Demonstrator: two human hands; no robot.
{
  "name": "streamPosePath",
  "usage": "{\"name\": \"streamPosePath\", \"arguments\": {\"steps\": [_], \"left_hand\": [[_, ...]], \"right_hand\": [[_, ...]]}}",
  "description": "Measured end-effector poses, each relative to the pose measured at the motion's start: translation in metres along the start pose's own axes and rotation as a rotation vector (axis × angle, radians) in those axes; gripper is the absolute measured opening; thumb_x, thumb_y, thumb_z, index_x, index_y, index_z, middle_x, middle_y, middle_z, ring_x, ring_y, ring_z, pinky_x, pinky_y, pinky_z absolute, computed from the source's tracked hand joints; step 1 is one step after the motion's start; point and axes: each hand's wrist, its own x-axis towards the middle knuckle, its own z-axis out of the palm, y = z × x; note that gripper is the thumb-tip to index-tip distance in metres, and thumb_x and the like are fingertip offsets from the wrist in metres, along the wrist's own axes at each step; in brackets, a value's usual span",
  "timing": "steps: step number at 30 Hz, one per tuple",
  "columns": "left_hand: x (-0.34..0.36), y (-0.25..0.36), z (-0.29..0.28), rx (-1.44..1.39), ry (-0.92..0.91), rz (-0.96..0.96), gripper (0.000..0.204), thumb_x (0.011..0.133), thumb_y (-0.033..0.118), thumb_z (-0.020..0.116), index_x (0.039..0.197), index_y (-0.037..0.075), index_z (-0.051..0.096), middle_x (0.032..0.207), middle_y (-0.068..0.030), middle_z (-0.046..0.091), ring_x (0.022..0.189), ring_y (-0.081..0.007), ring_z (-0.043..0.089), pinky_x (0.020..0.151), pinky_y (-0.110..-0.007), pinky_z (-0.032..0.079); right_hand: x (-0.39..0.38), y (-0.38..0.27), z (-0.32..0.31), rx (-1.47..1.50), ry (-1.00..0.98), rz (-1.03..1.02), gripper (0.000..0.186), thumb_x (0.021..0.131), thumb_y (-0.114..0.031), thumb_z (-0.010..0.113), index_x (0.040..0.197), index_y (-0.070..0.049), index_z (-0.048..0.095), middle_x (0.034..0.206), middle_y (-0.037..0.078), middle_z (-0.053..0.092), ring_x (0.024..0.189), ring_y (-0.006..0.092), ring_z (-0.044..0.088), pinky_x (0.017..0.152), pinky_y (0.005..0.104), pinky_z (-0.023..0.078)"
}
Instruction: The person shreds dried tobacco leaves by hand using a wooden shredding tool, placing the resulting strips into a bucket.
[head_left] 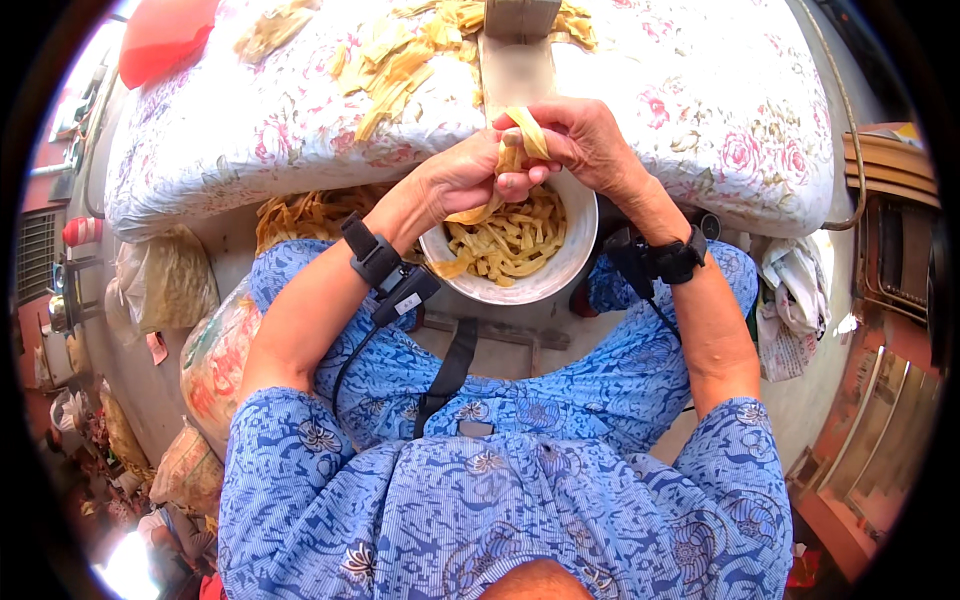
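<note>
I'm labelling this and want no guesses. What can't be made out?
Head view: the gripped part of the yellow strip, hidden by the left hand and right hand.
Head view: the bottom of the white bowl, hidden by the yellow pieces.
Head view: the far end of the grey block, cut off by the top edge.

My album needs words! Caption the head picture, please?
Left hand and right hand hold a yellow strip over a white bowl.

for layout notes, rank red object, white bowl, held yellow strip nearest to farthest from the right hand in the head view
1. Held yellow strip, at the right hand
2. White bowl, below it
3. Red object, far upper left
</note>
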Motion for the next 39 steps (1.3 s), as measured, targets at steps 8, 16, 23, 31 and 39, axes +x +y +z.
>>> {"name": "streamPosePath", "arguments": {"steps": [8,16,23,31,39], "left_hand": [[0.008,0.0,-0.002,0.208,0.353,0.47,0.02,0.089,0.018,0.049,0.09,0.001,0.058,0.071,-0.0045,0.058,0.053,-0.005,0.05,0.049,-0.014,0.04],[-0.001,0.006,0.002,0.611,0.476,0.604,0.025,0.089,0.021,0.05,0.085,-0.002,0.06,0.07,-0.0052,0.061,0.054,-0.0074,0.054,0.053,-0.018,0.043],[0.003,-0.001,0.0,0.995,0.608,0.566,0.027,0.087,0.022,0.05,0.08,-0.002,0.06,0.063,-0.0058,0.061,0.048,-0.0074,0.053,0.047,-0.021,0.043],[0.006,0.004,-0.002,0.03,0.36,0.364,0.026,0.088,0.025,0.051,0.093,0.0,0.058,0.059,0.0046,0.044,0.046,-0.0017,0.031,0.043,-0.017,0.026],[-0.014,0.012,-0.012,0.241,0.224,0.309,0.019,0.089,0.02,0.05,0.085,0.003,0.057,0.059,0.0077,0.04,0.048,-0.0001,0.03,0.046,-0.014,0.027]], "right_hand": [[0.001,-0.013,0.005,-0.624,0.469,-0.142,0.015,0.076,-0.024,0.061,0.076,-0.009,0.065,0.069,0.005,0.06,0.068,0.0226,0.057,0.054,0.0334,0.043],[0.013,-0.005,0.0,-0.135,0.192,0.17,0.016,0.075,-0.021,0.059,0.066,-0.01,0.065,0.057,0.008,0.059,0.049,0.0196,0.056,0.048,0.0303,0.042],[0.005,0.0,0.025,-0.419,0.407,-0.069,0.01,0.071,-0.016,0.058,0.066,-0.008,0.061,0.056,0.009,0.056,0.05,0.0261,0.054,0.049,0.0323,0.044],[0.012,0.0,0.011,0.349,0.571,0.077,0.009,0.075,-0.007,0.059,0.068,-0.001,0.061,0.051,-0.001,0.05,0.047,0.0042,0.042,0.044,0.0202,0.034],[0.013,0.007,-0.008,0.641,0.36,0.39,0.014,0.08,-0.02,0.063,0.077,-0.007,0.062,0.062,-0.003,0.056,0.053,0.0012,0.044,0.05,0.0151,0.034]]}}
